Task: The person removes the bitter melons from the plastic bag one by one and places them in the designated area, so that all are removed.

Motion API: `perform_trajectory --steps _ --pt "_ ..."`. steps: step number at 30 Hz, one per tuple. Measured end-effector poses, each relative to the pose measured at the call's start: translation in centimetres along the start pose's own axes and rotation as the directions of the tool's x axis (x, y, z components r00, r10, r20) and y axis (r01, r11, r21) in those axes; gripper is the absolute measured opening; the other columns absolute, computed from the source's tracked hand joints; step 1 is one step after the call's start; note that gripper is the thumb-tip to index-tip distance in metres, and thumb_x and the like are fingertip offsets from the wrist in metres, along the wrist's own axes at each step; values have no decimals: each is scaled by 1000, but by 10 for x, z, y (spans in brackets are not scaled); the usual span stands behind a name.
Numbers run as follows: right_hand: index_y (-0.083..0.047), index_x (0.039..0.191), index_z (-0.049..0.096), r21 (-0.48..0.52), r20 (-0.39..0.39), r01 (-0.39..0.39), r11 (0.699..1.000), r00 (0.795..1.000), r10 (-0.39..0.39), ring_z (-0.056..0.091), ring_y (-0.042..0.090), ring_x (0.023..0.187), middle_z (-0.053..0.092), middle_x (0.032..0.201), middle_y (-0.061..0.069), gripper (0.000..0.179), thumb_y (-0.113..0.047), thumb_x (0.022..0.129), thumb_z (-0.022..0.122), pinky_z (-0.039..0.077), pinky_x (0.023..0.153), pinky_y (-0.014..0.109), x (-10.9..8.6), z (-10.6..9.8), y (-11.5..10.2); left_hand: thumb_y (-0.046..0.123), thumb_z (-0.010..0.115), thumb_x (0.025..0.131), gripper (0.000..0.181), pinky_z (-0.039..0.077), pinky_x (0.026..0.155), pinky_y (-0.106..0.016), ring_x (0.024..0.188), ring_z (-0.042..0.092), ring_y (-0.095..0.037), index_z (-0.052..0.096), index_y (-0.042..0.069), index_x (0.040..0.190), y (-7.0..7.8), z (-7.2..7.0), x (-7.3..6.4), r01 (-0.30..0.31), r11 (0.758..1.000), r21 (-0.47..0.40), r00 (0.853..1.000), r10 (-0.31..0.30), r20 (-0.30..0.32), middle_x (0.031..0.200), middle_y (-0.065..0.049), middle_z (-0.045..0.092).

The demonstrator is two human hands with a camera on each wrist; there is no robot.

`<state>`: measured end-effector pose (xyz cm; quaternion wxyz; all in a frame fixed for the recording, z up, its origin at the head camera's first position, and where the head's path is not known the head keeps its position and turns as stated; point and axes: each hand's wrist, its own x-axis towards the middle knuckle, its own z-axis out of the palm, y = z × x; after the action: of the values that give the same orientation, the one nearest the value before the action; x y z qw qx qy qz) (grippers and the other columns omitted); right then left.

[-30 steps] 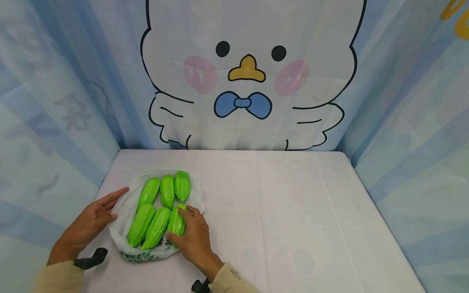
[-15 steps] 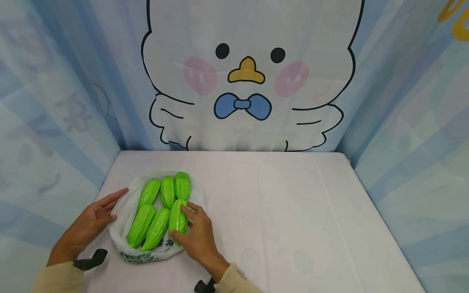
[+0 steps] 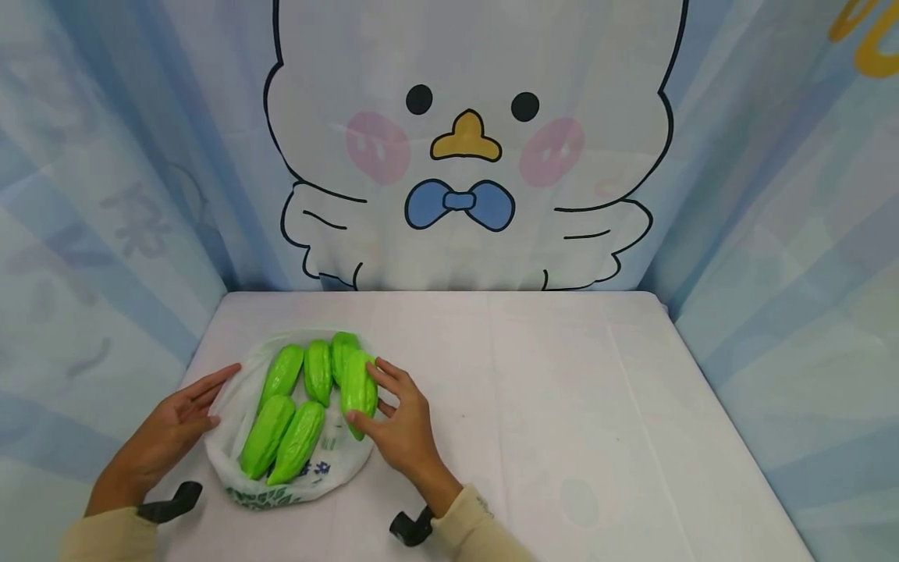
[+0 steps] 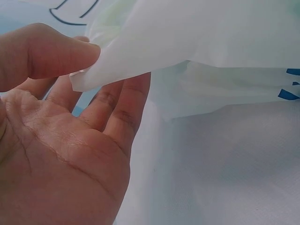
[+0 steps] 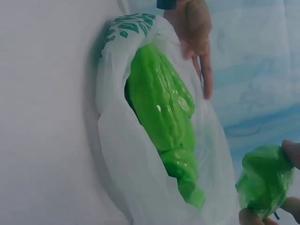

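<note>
In the head view my right hand (image 3: 403, 417) pinches a glossy, ridged green bitter gourd (image 3: 358, 390) between thumb and fingers, over the right part of the white plastic bag (image 3: 337, 468). Seen from the right wrist, this gourd (image 5: 265, 180) is off the bag's side, its end facing the camera. Several more bitter gourds (image 3: 298, 445) lie in two rows inside the rolled-open bag. My left hand (image 3: 172, 429) is at the bag's left side, fingers rather straight. In the left wrist view the bag's edge (image 4: 117, 70) runs between its thumb and fingers.
A table (image 3: 562, 421) with a white cloth bears the bag on its left part. Blue-and-white curtains (image 3: 91, 234) stand at both sides, and a printed cartoon backdrop (image 3: 463, 250) closes the back. Black straps (image 3: 172, 503) sit at the wrists.
My right hand has lifted the front-right bitter gourd from its row and moved it up and right, baring the printed bag beneath. The left hand has stayed at the bag.
</note>
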<state>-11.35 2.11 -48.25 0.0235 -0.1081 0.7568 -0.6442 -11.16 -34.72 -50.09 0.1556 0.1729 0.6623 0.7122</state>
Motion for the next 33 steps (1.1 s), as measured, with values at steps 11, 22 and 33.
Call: perform_trajectory --steps 11,22,33 --pt "-15 156 54 68 -66 16 998 998 -12 50 27 149 42 166 1 73 -11 90 85 52 111 38 25 -27 15 -14 42 106 74 49 108 -14 146 43 11 13 6 172 0 0 -1 11 1000 -10 1000 -11 3 171 20 29" --pt "-10 155 55 -36 -151 -40 999 988 34 51 32 149 44 165 12 73 -7 89 85 53 111 40 56 -51 41 -12 44 107 74 49 107 -13 144 43 13 15 8 172 -1 -1 -1 31 999 18 999 -31 -21 170 22 28" --pt "-9 154 57 -89 -226 -144 986 967 121 50 30 150 46 164 10 73 -2 87 85 50 115 41 72 -64 58 -11 44 107 74 50 107 -14 143 45 11 14 9 172 -1 0 -2 37 999 18 999 -37 -19 169 22 29"
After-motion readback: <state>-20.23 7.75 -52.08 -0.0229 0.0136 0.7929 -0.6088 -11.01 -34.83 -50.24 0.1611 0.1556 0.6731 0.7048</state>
